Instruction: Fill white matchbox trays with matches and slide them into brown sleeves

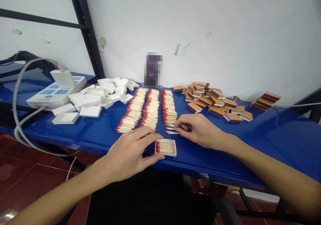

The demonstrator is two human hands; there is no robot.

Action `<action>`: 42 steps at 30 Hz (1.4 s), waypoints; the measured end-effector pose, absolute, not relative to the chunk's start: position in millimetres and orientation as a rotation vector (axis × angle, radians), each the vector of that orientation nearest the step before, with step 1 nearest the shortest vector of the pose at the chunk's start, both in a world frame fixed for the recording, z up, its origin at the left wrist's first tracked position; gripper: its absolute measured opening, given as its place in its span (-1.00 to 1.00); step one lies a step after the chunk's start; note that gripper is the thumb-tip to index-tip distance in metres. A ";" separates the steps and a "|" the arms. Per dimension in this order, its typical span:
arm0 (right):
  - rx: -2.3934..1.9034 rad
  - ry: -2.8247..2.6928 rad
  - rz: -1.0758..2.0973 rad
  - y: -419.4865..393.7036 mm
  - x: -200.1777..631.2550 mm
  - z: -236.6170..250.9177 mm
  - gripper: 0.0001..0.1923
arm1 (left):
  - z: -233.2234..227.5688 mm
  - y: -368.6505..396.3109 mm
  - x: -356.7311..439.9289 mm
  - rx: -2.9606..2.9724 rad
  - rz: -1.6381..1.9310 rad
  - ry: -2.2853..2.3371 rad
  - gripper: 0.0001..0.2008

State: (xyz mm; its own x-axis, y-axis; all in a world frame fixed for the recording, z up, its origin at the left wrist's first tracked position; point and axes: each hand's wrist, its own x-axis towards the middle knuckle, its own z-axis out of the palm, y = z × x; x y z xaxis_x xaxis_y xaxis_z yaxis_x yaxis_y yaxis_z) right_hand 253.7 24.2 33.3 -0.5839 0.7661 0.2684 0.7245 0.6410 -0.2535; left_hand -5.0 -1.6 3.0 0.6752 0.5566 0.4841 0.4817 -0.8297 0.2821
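Observation:
My left hand [130, 151] rests on the blue table [263, 141] and grips the left side of a small white tray [166, 147] filled with red-tipped matches. My right hand [198, 129] lies just right of it, fingertips pinching a few loose matches [171, 131] at the near end of the right match row [168, 110]. Two more rows of matches [140, 113] lie to the left of that row.
A heap of empty white trays [95, 97] lies at the left, beside a white power strip [56, 91] with a grey cable [17, 118]. Brown matchbox sleeves [213, 101] are piled at the right, with a small stack [265, 101] farther right. A blurred dark object [153, 70] stands against the wall.

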 end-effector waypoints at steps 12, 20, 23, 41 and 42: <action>-1.227 -2.449 0.111 30.2 254.6 28.4 -0.84 | 3.2 -2.0 -6.1 2.746 0.839 0.853 -0.67; -1.218 -2.463 0.125 31.1 254.7 27.1 -0.85 | 2.5 -0.9 -5.2 2.756 0.837 0.862 -0.66; -1.274 -2.446 0.194 30.8 254.7 27.7 -0.84 | 2.7 -1.0 -5.2 2.758 0.843 0.855 -0.66; -1.306 -2.428 0.305 28.2 254.0 28.8 -0.79 | 2.5 -1.3 -5.6 2.766 0.844 0.852 -0.66; -1.314 -2.422 0.305 28.3 253.9 28.9 -0.79 | 2.3 -1.2 -5.4 2.766 0.845 0.853 -0.66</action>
